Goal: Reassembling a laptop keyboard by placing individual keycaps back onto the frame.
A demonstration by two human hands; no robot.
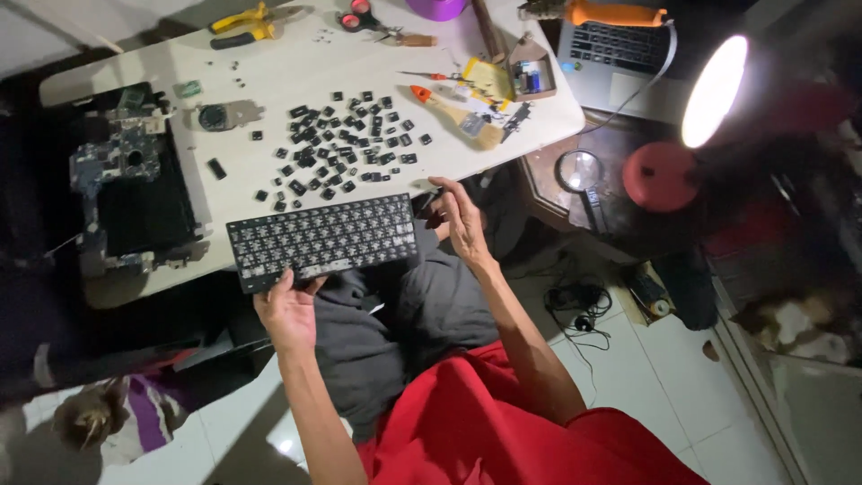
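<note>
A black laptop keyboard panel (323, 239) with its keycaps off lies at the white table's front edge, over my lap. My left hand (289, 310) grips its near left corner from below. My right hand (460, 218) is at the panel's right end, fingers bent against its edge. Several loose black keycaps (339, 144) are scattered on the table just beyond the panel.
A stripped laptop base with its circuit board (135, 184) lies at the table's left. Pliers (242, 25), scissors (364, 18), a brush (458, 115), a small fan (215, 117) and an open laptop (615, 49) sit farther back. A lit lamp (714, 90) and magnifier (579, 171) stand right.
</note>
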